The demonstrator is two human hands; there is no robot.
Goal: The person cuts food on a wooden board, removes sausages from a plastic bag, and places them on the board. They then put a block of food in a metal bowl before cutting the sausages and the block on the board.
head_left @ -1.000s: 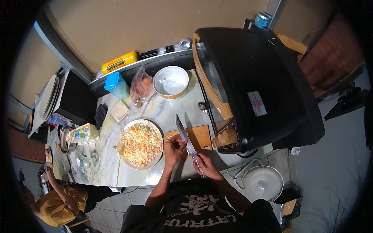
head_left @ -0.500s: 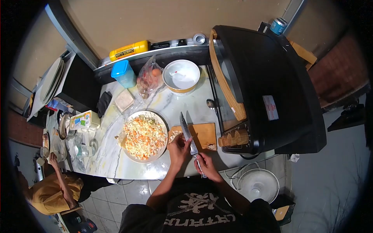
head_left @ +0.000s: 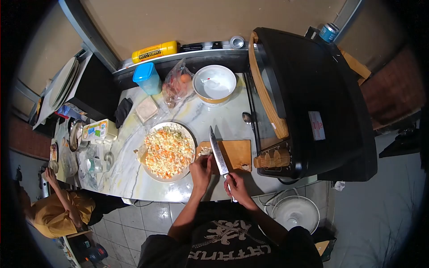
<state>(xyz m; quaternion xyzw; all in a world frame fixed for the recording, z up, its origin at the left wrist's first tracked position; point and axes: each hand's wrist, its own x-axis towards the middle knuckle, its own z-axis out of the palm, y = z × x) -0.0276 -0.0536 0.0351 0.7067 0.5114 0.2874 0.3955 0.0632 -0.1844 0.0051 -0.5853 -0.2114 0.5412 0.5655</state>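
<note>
My right hand (head_left: 236, 186) is wrapped round the handle of a large knife (head_left: 218, 154), whose blade points away from me above the wooden cutting board (head_left: 237, 152). Beside the blade, my left hand (head_left: 201, 172) is at the board's left edge with its fingers pressed together; whatever they hold is too small to make out. Pale chopped pieces (head_left: 204, 151) lie on the board just beyond my left fingers, and a few more (head_left: 244, 167) lie at its right corner. Left of the board, a round plate (head_left: 193, 142) holds a heap of chopped white and orange food (head_left: 167, 149).
A black oven (head_left: 317, 102) stands at the right. Behind the plate are a metal bowl (head_left: 214, 83), a plastic bag (head_left: 176, 87) and a blue-lidded container (head_left: 146, 78). A spoon (head_left: 246, 118) lies near the oven. Another person (head_left: 58, 212) stands at the far left.
My left hand has moved slightly left, away from the knife blade that its fingers were touching. My right hand still holds the knife. The view has shifted a little.
</note>
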